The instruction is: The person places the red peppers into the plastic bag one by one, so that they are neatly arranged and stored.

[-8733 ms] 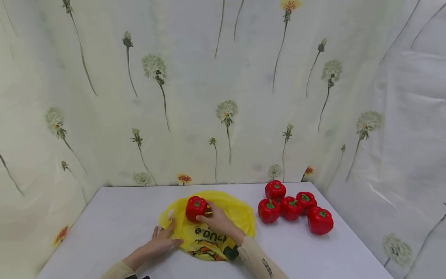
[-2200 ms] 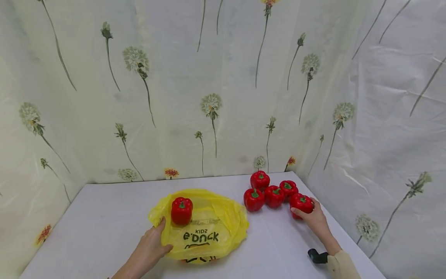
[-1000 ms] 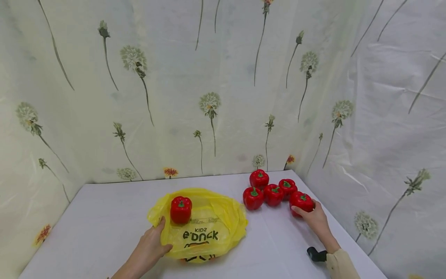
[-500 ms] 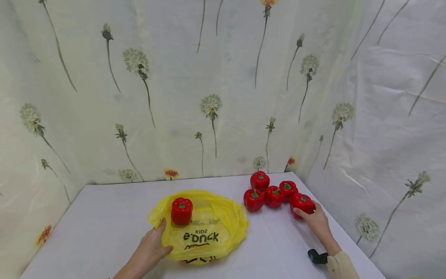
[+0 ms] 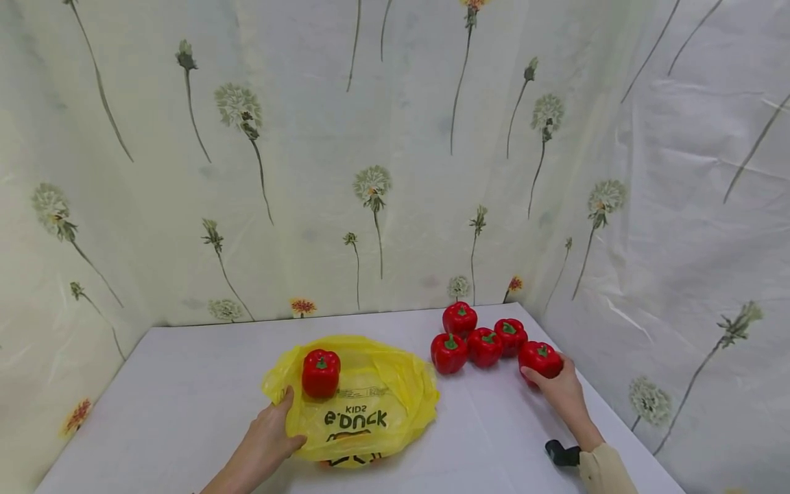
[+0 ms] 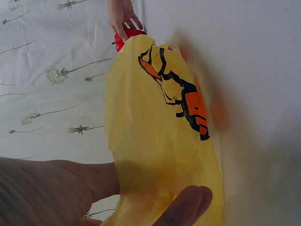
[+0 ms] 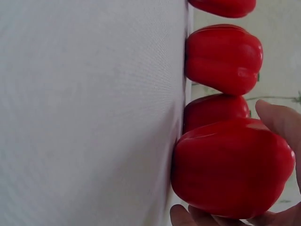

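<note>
A yellow plastic bag [image 5: 407,394] with printed letters and a duck picture lies with its mouth spread at the table's middle. My left hand [image 5: 268,432] holds its left edge; in the left wrist view the thumb [image 6: 188,205] shows in front of the yellow film and the other fingers go behind it. One red bell pepper [image 5: 321,374] stands upright inside the bag at the left. Over at the right, my right hand [image 5: 561,387] grips another red bell pepper [image 7: 230,169], thumb on one side and fingers on the other, close to the tabletop.
Several more red bell peppers [image 5: 484,347] stand grouped at the back right, left of the gripped one. A black device [image 5: 561,453] sits by the right wrist. Flower-printed curtains [image 5: 308,171] rise behind the white table [image 5: 154,405] and at its sides.
Earliest, my right hand held a pepper over the bag; that pepper now stands inside it. The right hand has since gone to the rightmost pepper and shifted it slightly right.
</note>
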A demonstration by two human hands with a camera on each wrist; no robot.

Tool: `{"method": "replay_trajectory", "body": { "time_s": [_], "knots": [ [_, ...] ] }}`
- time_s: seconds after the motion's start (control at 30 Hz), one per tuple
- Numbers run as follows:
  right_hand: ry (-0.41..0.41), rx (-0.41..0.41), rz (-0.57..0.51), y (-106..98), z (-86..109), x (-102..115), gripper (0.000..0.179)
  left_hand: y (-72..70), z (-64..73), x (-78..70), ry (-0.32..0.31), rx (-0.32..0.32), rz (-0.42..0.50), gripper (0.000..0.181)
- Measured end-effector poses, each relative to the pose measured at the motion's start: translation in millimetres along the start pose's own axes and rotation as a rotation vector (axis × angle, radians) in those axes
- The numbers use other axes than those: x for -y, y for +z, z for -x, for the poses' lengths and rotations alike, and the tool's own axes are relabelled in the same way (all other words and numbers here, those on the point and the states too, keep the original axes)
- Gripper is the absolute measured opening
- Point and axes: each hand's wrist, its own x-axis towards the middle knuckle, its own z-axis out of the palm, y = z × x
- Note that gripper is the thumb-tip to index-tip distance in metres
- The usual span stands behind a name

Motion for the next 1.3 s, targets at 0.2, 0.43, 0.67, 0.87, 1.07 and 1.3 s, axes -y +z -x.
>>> {"method": "replay_trajectory", "body": {
  "time_s": [0.2,0.43,0.67,0.87,1.07,1.3],
  "knots": [
    [0.019,-0.018,0.005,-2,1.1,0,0.106,0.2,0.0,0.2,-0.008,0.005,0.002,0.091],
    [0.031,-0.025,-0.01,-6,2.5,-4,0.107,2.2,1.1,1.9,0.019,0.005,0.019,0.091],
    [0.033,-0.013,-0.013,-8,0.6,-6,0.108,4.5,1.7,2.2,0.012,0.018,0.032,0.091],
    [0.042,-0.015,-0.02,-10,-2.0,-3,0.109,3.3,0.6,2.4,0.029,-0.006,0.034,0.091],
    [0.08,-0.036,-0.002,-6,-28.8,-25,0.116,0.8,0.0,1.6,0.0,0.011,0.038,0.092],
    [0.084,-0.02,-0.02,-8,-36.1,-26,0.124,-2.3,0.7,2.3,0.007,0.001,0.023,0.091]
  ]
}}
